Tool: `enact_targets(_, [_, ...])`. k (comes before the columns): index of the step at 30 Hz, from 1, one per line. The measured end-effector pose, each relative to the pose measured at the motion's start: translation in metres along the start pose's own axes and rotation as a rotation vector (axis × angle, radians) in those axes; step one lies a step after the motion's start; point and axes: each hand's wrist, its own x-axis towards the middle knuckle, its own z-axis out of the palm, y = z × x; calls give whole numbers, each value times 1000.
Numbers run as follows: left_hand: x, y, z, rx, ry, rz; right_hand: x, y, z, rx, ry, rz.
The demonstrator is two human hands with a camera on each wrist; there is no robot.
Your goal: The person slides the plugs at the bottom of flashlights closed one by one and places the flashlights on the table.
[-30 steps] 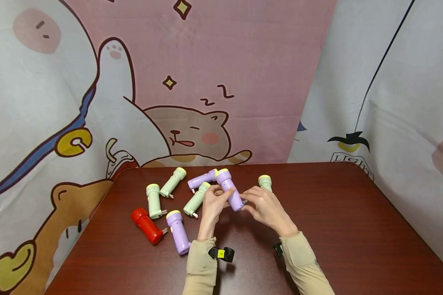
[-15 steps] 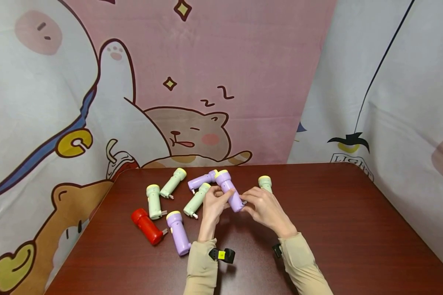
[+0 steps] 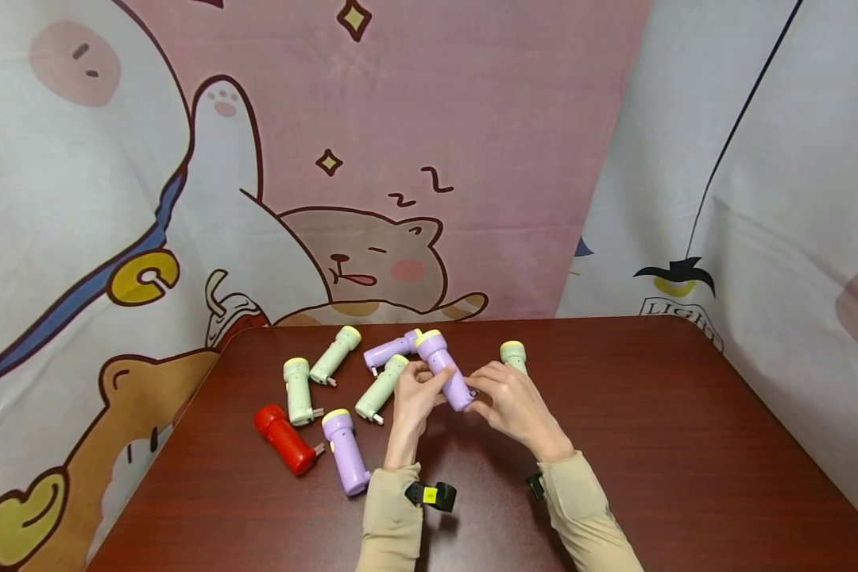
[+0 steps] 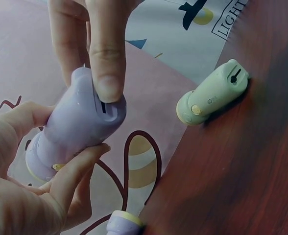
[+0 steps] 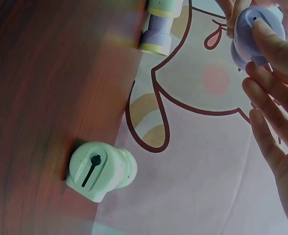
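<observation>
My left hand (image 3: 413, 401) grips a purple flashlight (image 3: 443, 361) with a yellow rim, held tilted above the table, lens end pointing away. My right hand (image 3: 515, 405) is at its tail end. In the left wrist view the right thumb (image 4: 108, 85) presses on the slotted end of the purple flashlight (image 4: 73, 117), with other fingers behind it. The right wrist view shows that thumb on the end and a fingertip (image 5: 256, 71) at the lower edge. Just beyond the right hand lies a green flashlight (image 3: 513, 354), partly hidden in the head view; its slotted end shows in both wrist views.
On the left of the brown table (image 3: 658, 445) lie a red flashlight (image 3: 286, 438), a purple one (image 3: 346, 453) and several others, some with metal prongs sticking out. A printed cloth (image 3: 515, 159) hangs behind the table's far edge.
The hands and the purple flashlight stay almost in place. The small piece sticking out at its tail, by the right fingertips, shows slightly differently; the right forearm has shifted slightly left.
</observation>
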Motion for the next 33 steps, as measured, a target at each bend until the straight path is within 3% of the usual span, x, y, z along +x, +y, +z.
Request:
enact_targets(14, [0,1,0,-8,-11,-16,0,-1,1,-11,11,1])
enact_targets(23, [-15,22,1,-14,-26,-23,0,-2,2,-21,13,2])
enact_targets(33, [-2,2,1,-27,-17,-37,1,-2,2,-26,16,8])
